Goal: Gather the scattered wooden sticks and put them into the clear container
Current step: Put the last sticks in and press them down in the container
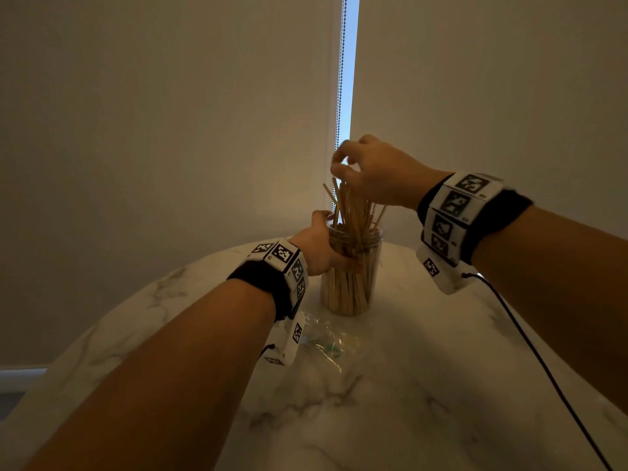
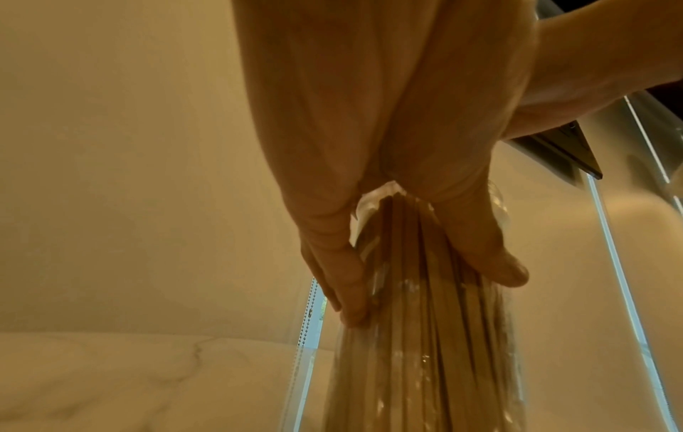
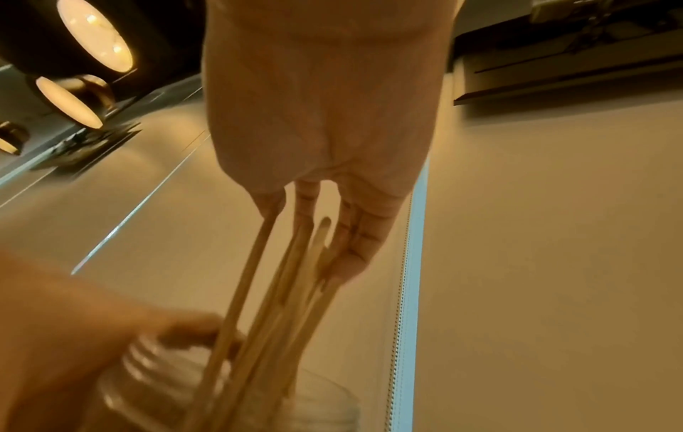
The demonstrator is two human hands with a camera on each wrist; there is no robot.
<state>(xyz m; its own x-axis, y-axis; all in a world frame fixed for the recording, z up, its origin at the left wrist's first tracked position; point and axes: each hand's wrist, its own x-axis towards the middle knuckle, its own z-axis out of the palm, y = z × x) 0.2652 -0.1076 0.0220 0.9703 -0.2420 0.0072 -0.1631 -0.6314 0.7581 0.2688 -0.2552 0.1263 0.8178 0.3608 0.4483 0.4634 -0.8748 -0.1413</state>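
1. Pale roller blinds (image 1: 170,130) hang behind our round, white-veined marble counter (image 1: 390,385), with a beaded metal cord (image 1: 341,79) running down the bright slit between them.
2. Our clear container (image 1: 351,277), a cylindrical plastic jar with a threaded neck, stands upright toward the far edge of the counter, packed with thin, straight, pale wooden sticks (image 1: 346,290) whose tops fan out above its rim.
3. Our left hand (image 1: 316,249) wraps the jar's upper wall, fingers and thumb pressed against the plastic on opposite sides in a firm grip.
4. Our right hand (image 1: 373,171) hovers directly above the jar's mouth, its fingertips (image 3: 351,257) pinching the top ends of a small bunch of sticks, whose lower ends already sit inside the jar.
5. Crinkled clear plastic wrap (image 1: 326,338) lies flat on the counter just on our side of the jar.
6. Both wrists wear black bands carrying white blocks printed with black square markers (image 1: 458,202); a black cable (image 1: 543,362) trails from the right one.
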